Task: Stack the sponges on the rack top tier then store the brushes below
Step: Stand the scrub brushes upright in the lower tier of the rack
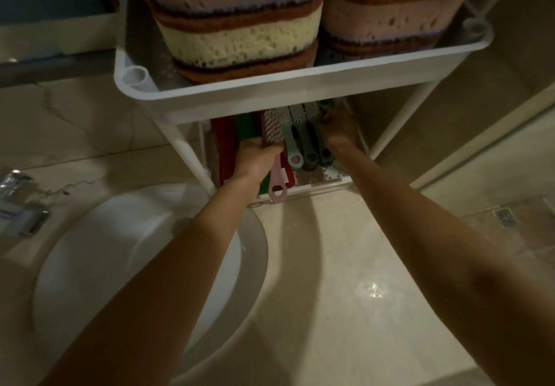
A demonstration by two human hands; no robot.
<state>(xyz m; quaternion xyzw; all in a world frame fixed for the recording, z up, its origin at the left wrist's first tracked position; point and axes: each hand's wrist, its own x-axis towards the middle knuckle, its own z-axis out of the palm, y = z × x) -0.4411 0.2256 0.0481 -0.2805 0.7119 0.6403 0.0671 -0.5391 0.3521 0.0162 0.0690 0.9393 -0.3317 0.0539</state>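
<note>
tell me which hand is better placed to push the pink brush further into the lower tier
Probably left. The left hand grips the pink brush, whose handle reaches the front rim of the lower tier. The right hand is deeper in, at the green brushes on the right.

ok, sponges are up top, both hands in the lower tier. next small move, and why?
Probably slide the pink brush further in and lay it beside the green brushes. The left hand grips it near the head, and its handle loop overhangs the lower tier at the front edge; the right hand is at the green ones.
</note>
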